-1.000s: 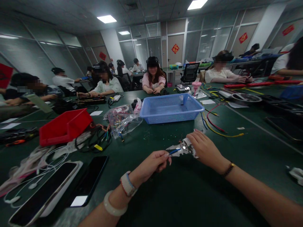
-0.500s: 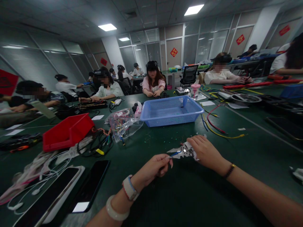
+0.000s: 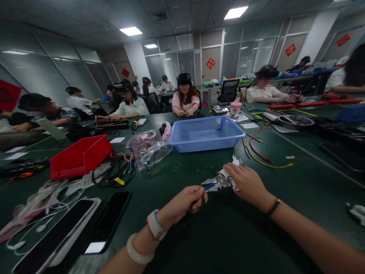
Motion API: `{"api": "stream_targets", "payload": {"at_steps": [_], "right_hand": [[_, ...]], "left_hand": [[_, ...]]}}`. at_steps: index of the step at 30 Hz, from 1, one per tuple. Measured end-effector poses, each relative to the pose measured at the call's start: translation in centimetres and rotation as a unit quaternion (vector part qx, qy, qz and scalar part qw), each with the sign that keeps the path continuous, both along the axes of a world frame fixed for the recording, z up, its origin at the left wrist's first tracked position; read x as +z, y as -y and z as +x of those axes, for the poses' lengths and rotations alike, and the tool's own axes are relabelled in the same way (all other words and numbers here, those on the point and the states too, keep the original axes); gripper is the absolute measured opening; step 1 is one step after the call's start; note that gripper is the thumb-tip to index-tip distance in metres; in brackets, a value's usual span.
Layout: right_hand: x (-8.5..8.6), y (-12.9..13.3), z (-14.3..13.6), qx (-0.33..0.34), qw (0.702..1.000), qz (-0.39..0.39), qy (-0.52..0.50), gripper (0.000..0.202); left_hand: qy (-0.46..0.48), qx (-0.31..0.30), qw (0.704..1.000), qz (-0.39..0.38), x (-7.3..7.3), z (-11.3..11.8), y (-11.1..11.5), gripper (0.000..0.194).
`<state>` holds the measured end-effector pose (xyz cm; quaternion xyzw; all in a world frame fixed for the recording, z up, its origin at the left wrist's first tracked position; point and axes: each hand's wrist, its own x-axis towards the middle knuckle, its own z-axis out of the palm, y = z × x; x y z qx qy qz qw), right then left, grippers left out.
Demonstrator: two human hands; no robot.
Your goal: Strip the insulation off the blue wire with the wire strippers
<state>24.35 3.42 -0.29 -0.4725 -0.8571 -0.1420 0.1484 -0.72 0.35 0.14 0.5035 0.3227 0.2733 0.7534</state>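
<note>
Between finger and thumb, my left hand (image 3: 189, 199) pinches a blue wire (image 3: 210, 186). The wire's end lies at the jaws of a pair of silver wire strippers (image 3: 221, 182). My right hand (image 3: 248, 184) is wrapped around the strippers' handles, which look covered in something white. The jaws point left toward my left hand and stand a little apart around the wire; whether they touch it I cannot tell. Small scraps are scattered on the dark green table (image 3: 182, 165) just beyond.
A blue mesh basket (image 3: 205, 146) stands ahead. To its left are a clear bag of wires (image 3: 146, 150) and a red bin (image 3: 81, 158). Two phones (image 3: 110, 220) (image 3: 61, 232) and white earphones (image 3: 41, 228) lie at near left. Loose wires (image 3: 273, 164) lie right. Several people sit around.
The strippers' handles have opened wider, with one white handle now standing up past my right fingers. The jaws have turned slightly around the blue wire. My left hand stays nearly in place.
</note>
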Motion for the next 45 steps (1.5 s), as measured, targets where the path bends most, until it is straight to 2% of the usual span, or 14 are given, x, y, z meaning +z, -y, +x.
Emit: {"api": "stream_targets", "payload": {"at_steps": [5, 14, 23, 33, 45], "right_hand": [[-0.5, -0.1, 0.1, -0.004, 0.997, -0.055, -0.052, 0.059], [-0.2, -0.1, 0.1, -0.004, 0.999, 0.013, -0.039, 0.055], [1.1, 0.4, 0.0, -0.017, 0.999, 0.037, 0.025, 0.043], [0.6, 0.3, 0.1, -0.004, 1.0, 0.021, -0.007, 0.053], [0.7, 0.3, 0.1, 0.002, 0.999, 0.007, -0.035, 0.055]], "left_hand": [[0.008, -0.004, 1.0, -0.007, -0.1, -0.1, 0.0, 0.03], [-0.014, 0.006, 1.0, 0.001, -0.2, 0.0, 0.0, 0.031], [-0.047, 0.007, 0.998, 0.03, -0.1, 0.1, 0.2, 0.03], [-0.066, 0.005, 0.997, 0.041, 0.7, 0.1, 0.2, 0.036], [-0.075, 0.012, 0.996, 0.047, 0.3, 0.1, 0.1, 0.034]]}}
